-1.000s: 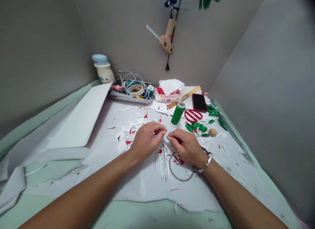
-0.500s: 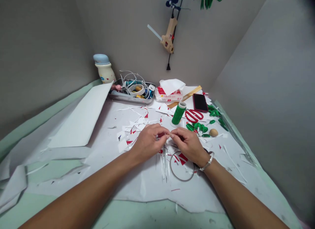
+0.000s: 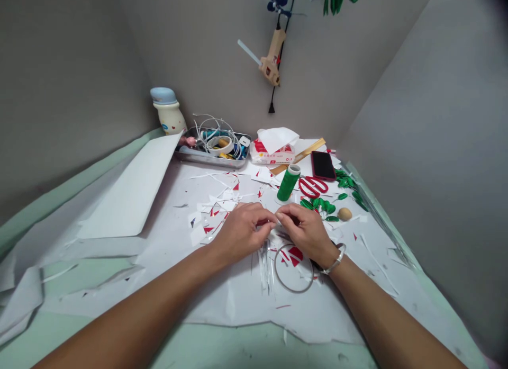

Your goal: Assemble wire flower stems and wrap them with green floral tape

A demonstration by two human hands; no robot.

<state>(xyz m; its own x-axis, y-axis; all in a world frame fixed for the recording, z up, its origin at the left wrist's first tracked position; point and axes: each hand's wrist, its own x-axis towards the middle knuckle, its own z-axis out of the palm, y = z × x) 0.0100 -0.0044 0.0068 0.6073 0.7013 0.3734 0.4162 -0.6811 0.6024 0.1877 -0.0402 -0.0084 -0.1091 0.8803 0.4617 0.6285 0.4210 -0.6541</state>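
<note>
Your left hand [image 3: 243, 228] and right hand [image 3: 307, 230] met at the fingertips over the white paper [image 3: 222, 305], just on your side of the spool [image 3: 288, 183]. On the left, your thumb and forefinger were curled nearly together; on the right they were bent into a similar close pinch. Whether a thread or other fine piece sat between either pair was too small to tell.

The spool stood on the paper beyond your right fingers, wound thickly in deep green, with a pale tube end showing at its top. Below your fingertips lay the wires [image 3: 265, 268], thin, straight and silvery, bunched loosely and pointing toward you. Just to their right the hoop [image 3: 293, 291] lay flat, slim, round and dull grey, around some red scraps [image 3: 296, 255]. Beyond your right knuckles the leaves [image 3: 323, 206] were glossy, rounded and bright green, clustered beside a small brown ball [image 3: 344, 214]. The red-handled scissors [image 3: 313, 187] lay between the spool and the phone [image 3: 323, 165]. You wore a silvery bracelet [image 3: 339, 258] on your right wrist.
</note>
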